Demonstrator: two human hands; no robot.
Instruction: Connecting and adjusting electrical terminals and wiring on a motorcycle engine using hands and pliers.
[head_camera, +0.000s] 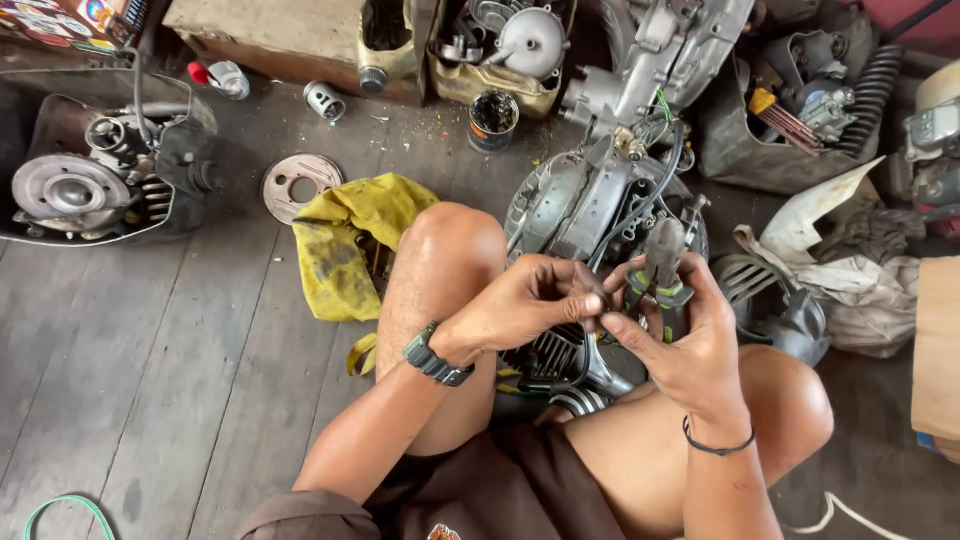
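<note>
Wooden floor (200, 330), right hand (680, 335) holding pliers (662, 265), engine (590, 205)

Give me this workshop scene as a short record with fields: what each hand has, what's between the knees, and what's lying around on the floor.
Left hand: left hand pinches a thin black cable at its fingertips
Right hand: right hand grips green-handled grey metal pliers, tip pointing up
Hands: fingertips meet over the engine
Between knees: grey metal finned engine
Floor left: crumpled yellow stained rag; round rusty metal disc
Floor top: small open black-stained tin can
Surface: grey wooden plank floor
</note>
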